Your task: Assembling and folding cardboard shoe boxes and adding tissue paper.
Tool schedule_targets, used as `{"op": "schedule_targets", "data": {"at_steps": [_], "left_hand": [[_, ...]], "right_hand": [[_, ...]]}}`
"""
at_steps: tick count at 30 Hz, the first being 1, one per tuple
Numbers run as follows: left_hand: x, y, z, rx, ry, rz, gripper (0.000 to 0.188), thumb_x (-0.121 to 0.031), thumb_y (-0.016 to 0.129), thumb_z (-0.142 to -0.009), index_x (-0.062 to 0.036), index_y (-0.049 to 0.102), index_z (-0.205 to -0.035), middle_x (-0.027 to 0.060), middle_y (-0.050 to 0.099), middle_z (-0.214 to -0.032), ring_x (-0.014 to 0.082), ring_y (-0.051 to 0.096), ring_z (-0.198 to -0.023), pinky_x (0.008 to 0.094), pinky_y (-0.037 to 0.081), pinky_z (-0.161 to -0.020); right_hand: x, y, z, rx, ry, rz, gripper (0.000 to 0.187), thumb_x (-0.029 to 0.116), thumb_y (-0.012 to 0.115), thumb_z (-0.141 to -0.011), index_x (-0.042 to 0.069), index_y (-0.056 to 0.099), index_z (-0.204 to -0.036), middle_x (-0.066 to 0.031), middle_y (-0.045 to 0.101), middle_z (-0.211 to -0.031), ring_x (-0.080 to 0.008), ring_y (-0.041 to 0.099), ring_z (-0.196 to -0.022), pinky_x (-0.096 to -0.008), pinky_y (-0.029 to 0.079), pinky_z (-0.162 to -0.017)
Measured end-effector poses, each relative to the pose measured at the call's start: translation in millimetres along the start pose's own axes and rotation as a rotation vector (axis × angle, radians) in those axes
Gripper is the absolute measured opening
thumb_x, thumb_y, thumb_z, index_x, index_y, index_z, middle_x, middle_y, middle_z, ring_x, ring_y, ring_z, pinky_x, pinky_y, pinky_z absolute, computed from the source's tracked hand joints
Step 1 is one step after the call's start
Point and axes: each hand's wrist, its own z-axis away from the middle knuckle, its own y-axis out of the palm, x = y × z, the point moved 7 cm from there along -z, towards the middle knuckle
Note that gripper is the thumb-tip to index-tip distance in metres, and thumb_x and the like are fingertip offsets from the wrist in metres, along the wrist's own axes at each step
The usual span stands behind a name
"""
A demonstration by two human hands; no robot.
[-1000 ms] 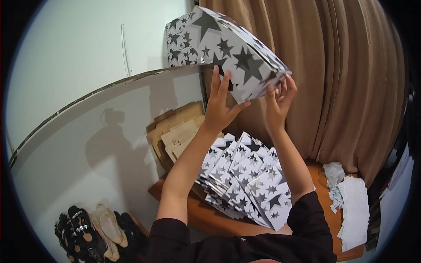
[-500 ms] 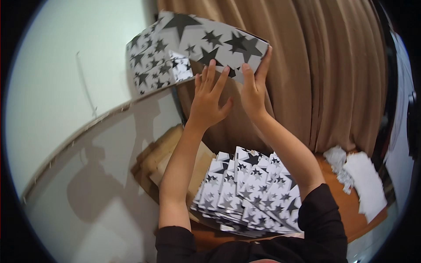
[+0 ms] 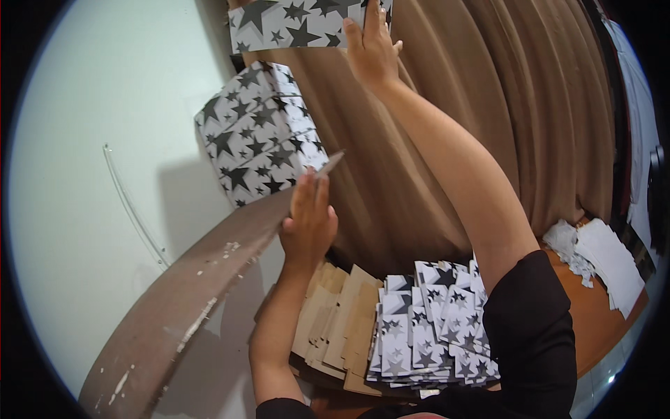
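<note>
Gripping the star-printed box [image 3: 276, 28] by its right end with the right hand [image 3: 377, 59] — pressing the thumb on the front, leaving fingertips partly out of view. Holding it higher than the stacked boxes [image 3: 255, 136] on the brown shelf [image 3: 174, 293]. Hovering the left hand [image 3: 310, 227] at the shelf's corner — pointing its fingers upward, nearly together. Showing black and grey stars for print.

The left head-worn fisheye camera faces forward and down from close behind the left hand [image 3: 309, 222] and right hand [image 3: 372, 56], covering the shelf [image 3: 181, 290], curtain [image 3: 488, 105] and table [image 3: 593, 328].
</note>
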Motion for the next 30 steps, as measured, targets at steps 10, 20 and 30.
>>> {"op": "schedule_targets", "data": {"at_steps": [10,20,30], "left_hand": [[2.2,5.4,4.4,-0.147,0.148,-0.387,0.046,-0.045,0.055,-0.075,-0.0264,0.058,-0.117,-0.0039,0.039,-0.142,0.0077,0.025,-0.135,0.0515,-0.025,-0.101],[0.9,3.9,11.4,-0.236,0.254,-0.462,0.043,-0.05,0.046,-0.081,-0.0257,0.058,-0.114,-0.0045,0.043,-0.139,0.0068,0.031,-0.133,0.0515,-0.02,-0.104],[1.0,8.8,14.5,-0.209,0.356,-0.49,0.048,-0.051,0.042,-0.083,-0.0229,0.057,-0.118,-0.0012,0.045,-0.137,0.0083,0.033,-0.132,0.0546,-0.016,-0.103]], "right_hand": [[31.6,62.6,-46.6,-0.045,-0.208,0.161,0.054,0.032,0.04,-0.091,0.004,0.03,-0.136,-0.0216,0.042,-0.132,-0.0393,0.038,-0.123,-0.0607,0.026,-0.099],[18.4,128.9,-35.5,0.183,0.023,0.044,0.075,0.047,0.058,-0.076,0.011,0.031,-0.136,-0.0196,0.039,-0.134,-0.0347,0.041,-0.123,-0.0599,0.019,-0.101],[28.4,201.8,0.3,0.428,-0.038,-0.119,0.08,0.039,0.053,-0.082,0.028,0.008,-0.146,-0.0249,0.016,-0.147,-0.036,0.019,-0.137,-0.0597,0.013,-0.106]]}}
